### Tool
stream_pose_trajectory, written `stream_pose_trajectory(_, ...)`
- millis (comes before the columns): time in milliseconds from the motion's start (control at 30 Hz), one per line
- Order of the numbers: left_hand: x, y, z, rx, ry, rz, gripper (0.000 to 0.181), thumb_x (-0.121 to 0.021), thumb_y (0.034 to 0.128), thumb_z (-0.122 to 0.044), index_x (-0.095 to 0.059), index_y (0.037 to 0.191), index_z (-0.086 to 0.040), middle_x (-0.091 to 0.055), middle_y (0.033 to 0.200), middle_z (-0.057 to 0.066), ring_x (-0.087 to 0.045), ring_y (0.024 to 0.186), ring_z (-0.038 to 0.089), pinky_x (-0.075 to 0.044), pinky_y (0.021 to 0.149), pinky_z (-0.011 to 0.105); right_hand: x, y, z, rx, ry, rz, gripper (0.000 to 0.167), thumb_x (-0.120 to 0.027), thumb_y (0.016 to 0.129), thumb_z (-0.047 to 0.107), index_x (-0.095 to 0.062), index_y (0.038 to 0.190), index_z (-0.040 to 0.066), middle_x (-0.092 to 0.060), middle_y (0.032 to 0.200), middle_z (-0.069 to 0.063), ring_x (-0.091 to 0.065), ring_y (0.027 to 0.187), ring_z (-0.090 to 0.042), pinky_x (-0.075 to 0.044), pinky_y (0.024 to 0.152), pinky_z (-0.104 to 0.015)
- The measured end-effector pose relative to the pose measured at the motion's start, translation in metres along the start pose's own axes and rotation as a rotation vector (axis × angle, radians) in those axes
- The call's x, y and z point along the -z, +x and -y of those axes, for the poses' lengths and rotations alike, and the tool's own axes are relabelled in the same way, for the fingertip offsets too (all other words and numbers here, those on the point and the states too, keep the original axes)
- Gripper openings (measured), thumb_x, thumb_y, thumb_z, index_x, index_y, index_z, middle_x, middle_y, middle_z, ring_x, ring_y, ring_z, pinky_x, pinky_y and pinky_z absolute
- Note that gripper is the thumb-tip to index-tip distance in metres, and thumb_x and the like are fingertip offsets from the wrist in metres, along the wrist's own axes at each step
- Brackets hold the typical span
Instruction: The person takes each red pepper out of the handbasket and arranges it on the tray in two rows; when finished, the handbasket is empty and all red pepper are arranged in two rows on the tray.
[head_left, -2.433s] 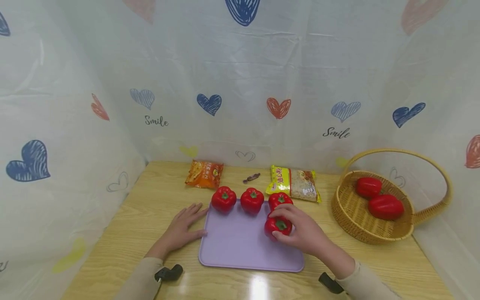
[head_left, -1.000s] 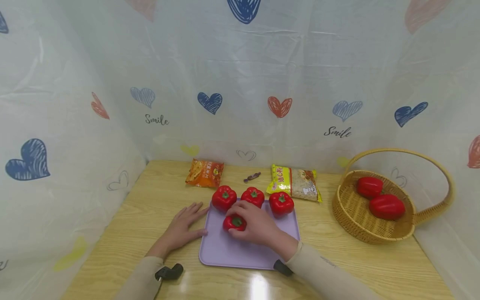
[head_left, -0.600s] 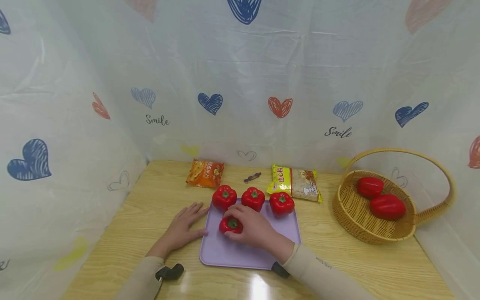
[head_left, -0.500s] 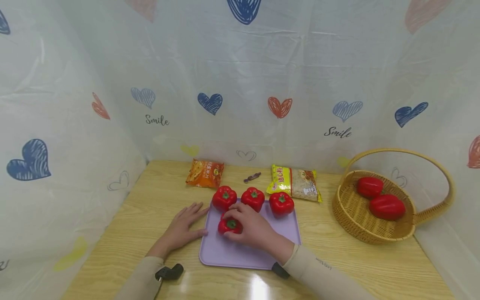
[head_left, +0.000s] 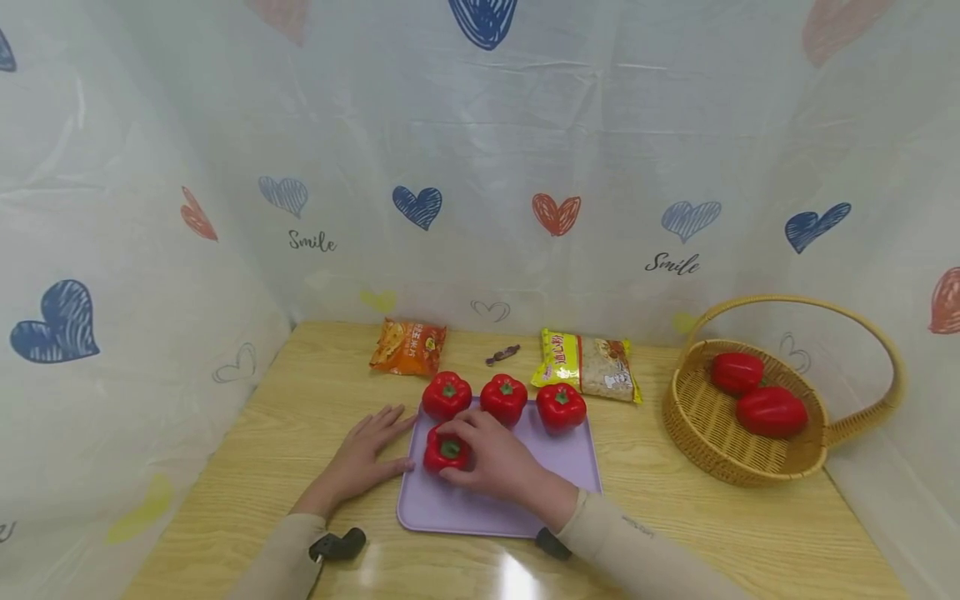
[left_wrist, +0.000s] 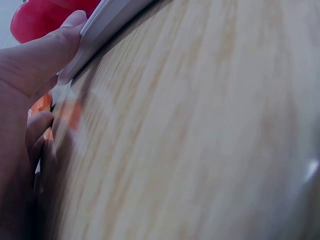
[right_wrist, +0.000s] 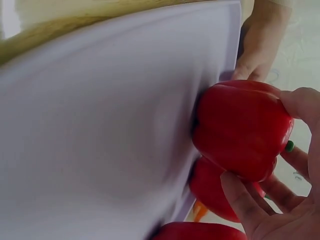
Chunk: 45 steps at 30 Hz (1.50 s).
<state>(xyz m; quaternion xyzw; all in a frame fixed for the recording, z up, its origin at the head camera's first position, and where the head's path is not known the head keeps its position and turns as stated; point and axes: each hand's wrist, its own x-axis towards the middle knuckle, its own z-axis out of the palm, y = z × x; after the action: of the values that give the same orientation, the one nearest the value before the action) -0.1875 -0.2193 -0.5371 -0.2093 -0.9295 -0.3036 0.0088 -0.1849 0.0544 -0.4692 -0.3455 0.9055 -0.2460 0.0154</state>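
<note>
On the lilac tray, my right hand grips a red bell pepper by its sides, near the left edge. In the right wrist view this bell pepper is between thumb and fingers, low over the tray or on it; I cannot tell which. Behind it, along the tray's far edge, sit three more red bell peppers: left, middle and right. My left hand lies with fingers spread at the tray's left side. Its thumb touches the rim in the left wrist view.
A wicker basket with a tall handle stands at the right, two red bell peppers inside. Behind the tray lie an orange snack bag, a small wrapped candy and a yellow food packet. A patterned curtain hangs behind the table.
My right hand has carried the bell pepper leftward across the tray, from in front of the right pepper to in front of the left one. The left hand has stayed put.
</note>
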Motion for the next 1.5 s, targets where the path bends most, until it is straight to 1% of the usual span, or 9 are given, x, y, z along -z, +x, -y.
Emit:
stream_pose_trajectory(200,0.000,-0.001,0.001,0.001,-0.010,-0.008,0.073,-0.071,0.0910,-0.052,-0.049,0.153,-0.021,-0.037,0.161,0.016,-0.024,0.152,0.040,-0.013,0.122,0.061,-0.002,0.003,0.005,-0.012,0.002,-0.002,0.053,-0.081,0.086,0.041,-0.063,0.134,0.028,-0.058,0.129,0.002,-0.054,0.116,-0.013,-0.054,0.099,-0.032)
stream_pose_trajectory(500,0.000,-0.001,0.002,0.015,-0.014,0.007,0.074,-0.070,0.0908,-0.054,-0.048,0.154,-0.022,-0.035,0.163,0.014,-0.021,0.153,0.037,-0.011,0.123,0.058,-0.003,0.003,0.005,-0.027,-0.004,-0.008,0.052,-0.079,0.087,0.043,-0.063,0.134,0.030,-0.058,0.129,0.004,-0.054,0.119,-0.014,-0.054,0.101,-0.035)
stream_pose_trajectory(700,-0.001,-0.001,0.001,-0.006,-0.013,-0.013,0.073,-0.070,0.0914,-0.053,-0.049,0.153,-0.022,-0.037,0.161,0.015,-0.024,0.152,0.040,-0.013,0.122,0.060,-0.002,0.000,0.005,-0.041,0.011,-0.004,0.063,-0.080,0.086,0.046,-0.057,0.143,0.032,-0.057,0.133,0.003,-0.053,0.122,-0.015,-0.054,0.100,-0.037)
stream_pose_trajectory(767,-0.001,-0.001,0.001,-0.010,-0.010,-0.016,0.073,-0.070,0.0915,-0.053,-0.049,0.153,-0.021,-0.037,0.161,0.015,-0.024,0.152,0.040,-0.013,0.122,0.060,0.000,0.000,0.004,-0.038,0.013,-0.008,0.066,-0.080,0.085,0.047,-0.055,0.145,0.033,-0.057,0.135,0.003,-0.053,0.122,-0.015,-0.055,0.099,-0.038)
stream_pose_trajectory(900,-0.001,-0.001,0.001,-0.009,-0.007,-0.016,0.073,-0.070,0.0913,-0.053,-0.049,0.153,-0.021,-0.037,0.161,0.015,-0.023,0.152,0.039,-0.013,0.123,0.060,0.004,-0.003,0.000,-0.025,0.003,-0.021,0.065,-0.079,0.087,0.045,-0.055,0.145,0.033,-0.056,0.137,0.004,-0.052,0.125,-0.015,-0.053,0.102,-0.039)
stream_pose_trajectory(1067,-0.001,-0.001,0.002,0.003,-0.004,-0.009,0.073,-0.070,0.0910,-0.053,-0.049,0.153,-0.021,-0.036,0.162,0.014,-0.023,0.152,0.039,-0.012,0.123,0.059,0.011,-0.009,-0.007,-0.011,-0.003,-0.044,0.062,-0.079,0.088,0.040,-0.056,0.144,0.030,-0.055,0.140,0.001,-0.051,0.130,-0.018,-0.052,0.104,-0.042)
stream_pose_trajectory(1233,-0.001,-0.001,0.002,0.003,-0.004,-0.008,0.074,-0.070,0.0907,-0.052,-0.049,0.153,-0.021,-0.036,0.162,0.015,-0.023,0.152,0.039,-0.012,0.123,0.059,0.017,-0.017,-0.014,0.017,0.002,-0.068,0.056,-0.078,0.090,0.036,-0.059,0.142,0.028,-0.055,0.139,0.000,-0.051,0.129,-0.018,-0.051,0.105,-0.043)
stream_pose_trajectory(1300,0.000,-0.001,0.002,0.000,-0.005,-0.007,0.074,-0.071,0.0907,-0.052,-0.049,0.153,-0.020,-0.037,0.162,0.015,-0.023,0.152,0.039,-0.012,0.123,0.059,0.021,-0.021,-0.018,0.012,0.010,-0.079,0.055,-0.078,0.089,0.034,-0.060,0.141,0.029,-0.056,0.138,0.000,-0.052,0.128,-0.018,-0.052,0.104,-0.042)
stream_pose_trajectory(1500,-0.001,-0.001,0.002,0.002,-0.001,-0.003,0.074,-0.069,0.0909,-0.054,-0.048,0.154,-0.021,-0.037,0.162,0.015,-0.023,0.153,0.039,-0.012,0.123,0.059,0.034,-0.031,-0.027,-0.038,0.022,-0.130,0.054,-0.080,0.088,0.033,-0.062,0.139,0.031,-0.058,0.132,0.005,-0.055,0.123,-0.015,-0.054,0.101,-0.040)
